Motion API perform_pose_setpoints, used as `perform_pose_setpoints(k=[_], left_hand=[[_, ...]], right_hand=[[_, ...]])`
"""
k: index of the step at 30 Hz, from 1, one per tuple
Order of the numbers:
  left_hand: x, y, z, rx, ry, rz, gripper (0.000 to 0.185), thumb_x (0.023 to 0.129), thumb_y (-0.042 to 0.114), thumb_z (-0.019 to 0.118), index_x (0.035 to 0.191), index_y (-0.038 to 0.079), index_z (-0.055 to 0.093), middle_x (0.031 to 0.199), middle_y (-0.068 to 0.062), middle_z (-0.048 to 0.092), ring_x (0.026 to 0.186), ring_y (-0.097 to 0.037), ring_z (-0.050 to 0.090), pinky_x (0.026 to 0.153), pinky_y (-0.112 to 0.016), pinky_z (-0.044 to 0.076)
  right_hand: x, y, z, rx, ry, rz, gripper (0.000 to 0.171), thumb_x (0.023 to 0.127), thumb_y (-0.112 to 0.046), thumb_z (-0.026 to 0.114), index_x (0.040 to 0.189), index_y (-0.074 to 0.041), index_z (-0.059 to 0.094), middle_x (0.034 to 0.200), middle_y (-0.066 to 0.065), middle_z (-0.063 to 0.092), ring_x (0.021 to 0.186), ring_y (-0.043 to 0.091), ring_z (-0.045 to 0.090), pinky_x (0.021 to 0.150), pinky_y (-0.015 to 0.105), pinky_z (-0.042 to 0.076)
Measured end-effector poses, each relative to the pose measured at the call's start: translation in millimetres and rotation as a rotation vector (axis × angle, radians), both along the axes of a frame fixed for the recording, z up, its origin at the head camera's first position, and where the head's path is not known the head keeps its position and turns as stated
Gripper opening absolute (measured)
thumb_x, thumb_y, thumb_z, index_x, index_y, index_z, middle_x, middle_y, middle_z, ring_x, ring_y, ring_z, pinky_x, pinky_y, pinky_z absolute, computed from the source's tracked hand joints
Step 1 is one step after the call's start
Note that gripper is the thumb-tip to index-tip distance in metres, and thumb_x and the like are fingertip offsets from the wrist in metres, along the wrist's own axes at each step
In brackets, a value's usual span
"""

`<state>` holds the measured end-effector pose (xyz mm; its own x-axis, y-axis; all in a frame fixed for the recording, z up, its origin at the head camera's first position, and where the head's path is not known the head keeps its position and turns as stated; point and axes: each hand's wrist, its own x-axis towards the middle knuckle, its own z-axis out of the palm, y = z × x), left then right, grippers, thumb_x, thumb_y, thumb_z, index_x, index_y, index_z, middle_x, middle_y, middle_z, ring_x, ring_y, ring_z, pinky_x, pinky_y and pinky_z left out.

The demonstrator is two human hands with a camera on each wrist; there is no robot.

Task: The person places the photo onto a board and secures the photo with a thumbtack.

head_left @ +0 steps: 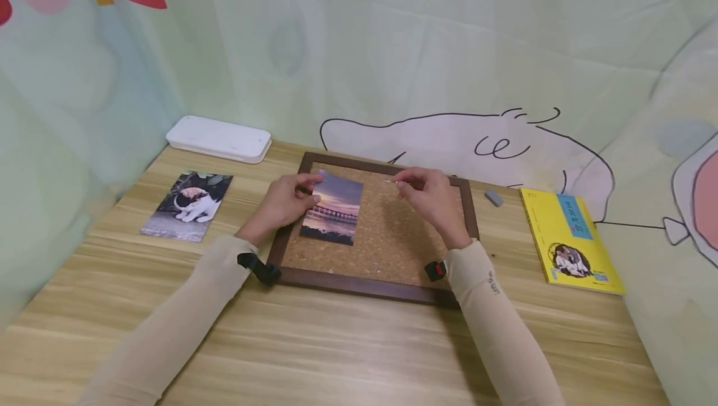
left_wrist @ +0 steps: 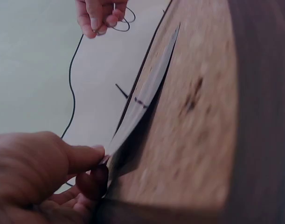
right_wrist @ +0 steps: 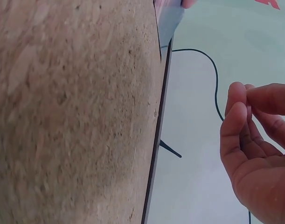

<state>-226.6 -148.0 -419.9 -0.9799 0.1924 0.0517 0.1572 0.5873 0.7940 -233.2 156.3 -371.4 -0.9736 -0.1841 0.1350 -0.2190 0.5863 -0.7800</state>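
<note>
Your desk (head_left: 348, 343) carries a dark-framed cork board (head_left: 392, 237) near its far edge, both your forearms reaching across the near frame onto it, with a cat photo (head_left: 187, 205) and a white case (head_left: 219, 138) toward the far left corner and a yellow book (head_left: 569, 239) by the right edge. Your left hand (head_left: 283, 201) pinches the left edge of a sunset photo (head_left: 333, 207), holding it on the cork's left half. Your right hand (head_left: 429, 197) hovers over the board's far edge, fingers (right_wrist: 238, 109) pressed together on something too small to identify.
</note>
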Motion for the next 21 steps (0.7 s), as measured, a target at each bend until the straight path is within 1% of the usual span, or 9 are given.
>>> perform_pose_setpoints(k=[4,7,9,14,17,21], left_hand=[[-0.6,4.0,-4.3,-0.009,0.023,0.015,0.043,0.093,0.013,0.069,0.135,0.006,0.063,0.111,-0.016,0.068,0.088,-0.025,0.062,0.071,-0.032,0.047],[-1.2,3.8,-5.7,-0.011,0.025,0.021,0.042,0.093,0.013,0.070,0.134,0.005,0.063,0.109,-0.015,0.068,0.087,-0.025,0.062,0.069,-0.032,0.047],[-2.2,2.0,-5.5,-0.008,0.024,0.021,0.042,0.092,0.013,0.071,0.133,0.005,0.064,0.108,-0.016,0.068,0.087,-0.024,0.062,0.069,-0.030,0.047],[-4.2,-1.5,-4.4,0.007,0.024,0.013,0.041,0.090,0.013,0.072,0.130,0.003,0.066,0.105,-0.015,0.069,0.086,-0.023,0.064,0.071,-0.029,0.048],[-5.0,-1.4,-4.8,0.011,0.016,0.012,0.041,0.090,0.013,0.073,0.130,0.004,0.066,0.103,-0.013,0.069,0.084,-0.022,0.063,0.070,-0.030,0.048],[-4.6,-0.1,-5.5,0.019,0.002,0.017,0.041,0.089,0.013,0.074,0.129,0.006,0.067,0.101,-0.011,0.068,0.081,-0.020,0.062,0.069,-0.030,0.048]], right_hand=[[0.1,-4.2,-0.5,0.016,-0.043,0.006,0.018,0.100,-0.018,0.062,0.108,-0.008,0.073,0.092,0.010,0.071,0.082,0.030,0.065,0.061,0.031,0.045],[-1.4,-8.8,-1.2,0.020,-0.070,0.023,0.018,0.100,-0.018,0.062,0.110,-0.008,0.073,0.098,0.009,0.071,0.083,0.027,0.065,0.066,0.032,0.048],[-3.3,-12.9,-1.2,0.020,-0.082,0.037,0.018,0.100,-0.018,0.062,0.110,-0.008,0.073,0.098,0.008,0.070,0.084,0.026,0.064,0.068,0.033,0.050],[-8.5,-22.9,-2.1,0.051,-0.102,0.092,0.017,0.099,-0.020,0.064,0.108,-0.009,0.074,0.094,0.004,0.069,0.083,0.022,0.062,0.070,0.034,0.049],[-11.1,-28.8,-2.9,0.052,-0.120,0.134,0.016,0.098,-0.018,0.065,0.107,-0.008,0.074,0.097,0.004,0.069,0.084,0.021,0.060,0.071,0.034,0.050],[-15.3,-38.0,-4.6,0.052,-0.119,0.183,0.015,0.096,-0.014,0.066,0.105,-0.006,0.075,0.098,0.005,0.069,0.084,0.021,0.059,0.070,0.032,0.049]])
